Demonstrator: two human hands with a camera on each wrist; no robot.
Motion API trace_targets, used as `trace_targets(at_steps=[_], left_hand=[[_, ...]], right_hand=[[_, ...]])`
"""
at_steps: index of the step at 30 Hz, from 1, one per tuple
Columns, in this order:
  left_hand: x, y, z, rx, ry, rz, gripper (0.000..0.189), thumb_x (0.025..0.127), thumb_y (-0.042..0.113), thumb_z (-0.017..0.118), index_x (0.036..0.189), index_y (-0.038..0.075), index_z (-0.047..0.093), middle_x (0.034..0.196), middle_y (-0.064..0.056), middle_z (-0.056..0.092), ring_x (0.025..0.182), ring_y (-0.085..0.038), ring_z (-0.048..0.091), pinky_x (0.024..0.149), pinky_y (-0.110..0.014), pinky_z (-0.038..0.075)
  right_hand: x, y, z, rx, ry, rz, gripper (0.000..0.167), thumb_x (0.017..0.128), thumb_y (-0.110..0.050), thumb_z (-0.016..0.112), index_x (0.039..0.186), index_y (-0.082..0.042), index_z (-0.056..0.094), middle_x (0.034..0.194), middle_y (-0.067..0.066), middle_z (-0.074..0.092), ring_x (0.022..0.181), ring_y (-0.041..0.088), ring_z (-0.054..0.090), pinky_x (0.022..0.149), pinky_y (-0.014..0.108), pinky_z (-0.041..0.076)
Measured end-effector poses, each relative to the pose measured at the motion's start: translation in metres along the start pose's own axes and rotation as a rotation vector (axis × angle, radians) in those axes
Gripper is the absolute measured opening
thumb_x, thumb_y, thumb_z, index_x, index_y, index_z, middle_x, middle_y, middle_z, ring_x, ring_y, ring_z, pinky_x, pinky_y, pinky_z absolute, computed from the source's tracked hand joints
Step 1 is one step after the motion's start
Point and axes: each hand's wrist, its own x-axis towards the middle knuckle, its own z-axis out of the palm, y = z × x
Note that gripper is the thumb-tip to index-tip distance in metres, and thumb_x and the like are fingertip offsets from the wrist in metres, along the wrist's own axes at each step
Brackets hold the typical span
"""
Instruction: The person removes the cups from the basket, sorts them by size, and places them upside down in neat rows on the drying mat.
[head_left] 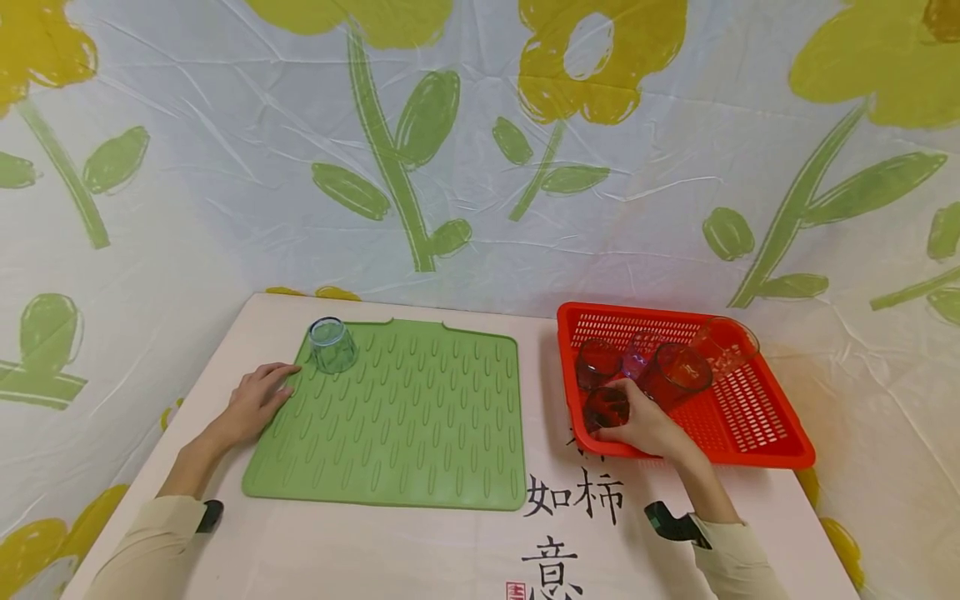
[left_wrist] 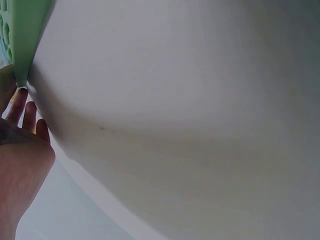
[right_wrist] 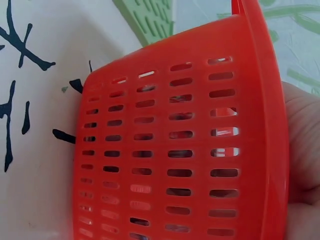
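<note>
In the head view my right hand (head_left: 645, 419) reaches over the near rim of a red plastic basket (head_left: 750, 457) and grips a dark-looking glass (head_left: 606, 408) in its near left corner. Several more glasses sit in the basket, among them a tall one (head_left: 678, 371) and a clear one (head_left: 723, 346) at the back. My left hand (head_left: 258, 400) rests at the left edge of a green drying mat (head_left: 405, 417), fingers touching it. A bluish clear glass (head_left: 333, 346) stands on the mat's far left corner. The right wrist view shows mostly the basket's side wall (right_wrist: 160, 145); the held glass is hidden there.
The white table (head_left: 360, 550) carries black brush characters (head_left: 555, 500) between mat and basket. A floral cloth (head_left: 480, 167) hangs behind the table and at both sides. Dark wrist bands (head_left: 671, 523) sit by both sleeves.
</note>
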Motion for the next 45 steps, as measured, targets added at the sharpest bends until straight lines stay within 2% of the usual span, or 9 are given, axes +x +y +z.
trace_targets(at_steps=[6, 11, 15, 18, 22, 27, 34, 39, 45], left_hand=[[0.001, 0.001, -0.001, 0.002, -0.002, 0.006, 0.037, 0.104, 0.005, 0.058, 0.140, -0.004, 0.052, 0.140, -0.033, 0.044, 0.121, -0.057, 0.039, 0.093, -0.073, 0.027], [0.000, 0.000, -0.001, 0.000, 0.001, 0.003, 0.037, 0.105, 0.005, 0.057, 0.140, -0.005, 0.052, 0.140, -0.034, 0.044, 0.121, -0.057, 0.039, 0.093, -0.074, 0.026], [-0.002, -0.002, 0.001, 0.001, 0.020, 0.010, 0.037, 0.104, 0.004, 0.057, 0.139, -0.006, 0.052, 0.138, -0.034, 0.045, 0.119, -0.056, 0.039, 0.091, -0.073, 0.027], [-0.002, -0.002, 0.003, 0.001, 0.027, 0.009, 0.037, 0.103, 0.002, 0.057, 0.138, -0.007, 0.052, 0.138, -0.034, 0.045, 0.119, -0.056, 0.040, 0.092, -0.072, 0.027], [-0.002, 0.000, 0.003, 0.014, 0.018, -0.013, 0.037, 0.104, 0.003, 0.056, 0.138, -0.009, 0.051, 0.139, -0.036, 0.044, 0.120, -0.057, 0.039, 0.093, -0.072, 0.028], [-0.003, 0.010, 0.003, 0.027, 0.029, -0.047, 0.039, 0.103, 0.004, 0.059, 0.137, -0.013, 0.052, 0.139, -0.038, 0.045, 0.121, -0.056, 0.040, 0.097, -0.070, 0.031], [0.001, 0.028, 0.008, 0.017, 0.098, 0.002, 0.039, 0.098, -0.003, 0.062, 0.133, -0.018, 0.053, 0.133, -0.043, 0.047, 0.119, -0.059, 0.042, 0.096, -0.068, 0.034], [0.004, 0.042, 0.012, -0.023, 0.109, 0.013, 0.037, 0.100, -0.002, 0.060, 0.133, -0.017, 0.054, 0.131, -0.043, 0.049, 0.119, -0.061, 0.043, 0.095, -0.071, 0.036], [0.007, 0.062, 0.019, -0.090, 0.111, 0.014, 0.035, 0.102, 0.000, 0.059, 0.133, -0.015, 0.055, 0.129, -0.038, 0.055, 0.117, -0.056, 0.053, 0.095, -0.067, 0.044]], right_hand=[[-0.004, -0.001, -0.001, -0.034, 0.103, -0.024, 0.066, 0.082, -0.013, 0.086, 0.132, 0.004, 0.046, 0.127, 0.026, 0.061, 0.116, 0.043, 0.059, 0.101, 0.062, 0.047], [-0.008, -0.005, -0.003, 0.068, 0.150, -0.051, 0.068, 0.083, -0.013, 0.086, 0.136, 0.000, 0.046, 0.129, 0.023, 0.059, 0.116, 0.040, 0.059, 0.101, 0.058, 0.049], [-0.009, -0.010, -0.004, 0.178, 0.186, -0.049, 0.068, 0.085, -0.011, 0.084, 0.140, -0.004, 0.045, 0.132, 0.020, 0.056, 0.118, 0.039, 0.060, 0.100, 0.044, 0.053], [-0.009, -0.015, -0.005, 0.228, 0.227, -0.028, 0.068, 0.086, -0.016, 0.084, 0.142, -0.010, 0.046, 0.134, 0.015, 0.057, 0.120, 0.033, 0.059, 0.096, 0.031, 0.053], [-0.007, -0.023, -0.005, 0.288, 0.276, -0.011, 0.069, 0.087, -0.024, 0.085, 0.143, -0.014, 0.046, 0.133, 0.011, 0.058, 0.120, 0.027, 0.056, 0.092, 0.024, 0.052], [-0.002, -0.034, -0.004, 0.399, 0.288, -0.021, 0.069, 0.088, -0.022, 0.084, 0.145, -0.015, 0.046, 0.136, 0.012, 0.056, 0.122, 0.029, 0.055, 0.090, 0.023, 0.055], [0.007, -0.052, 0.005, 0.441, 0.288, -0.003, 0.070, 0.087, -0.028, 0.086, 0.145, -0.019, 0.048, 0.137, 0.008, 0.056, 0.125, 0.026, 0.052, 0.091, 0.026, 0.055], [0.015, -0.063, 0.015, 0.467, 0.265, -0.052, 0.068, 0.089, -0.025, 0.083, 0.147, -0.018, 0.047, 0.139, 0.013, 0.056, 0.126, 0.030, 0.053, 0.093, 0.026, 0.054], [0.027, -0.074, 0.029, 0.520, 0.247, -0.108, 0.069, 0.087, -0.022, 0.085, 0.145, -0.020, 0.048, 0.138, 0.012, 0.056, 0.126, 0.030, 0.055, 0.094, 0.026, 0.055]])
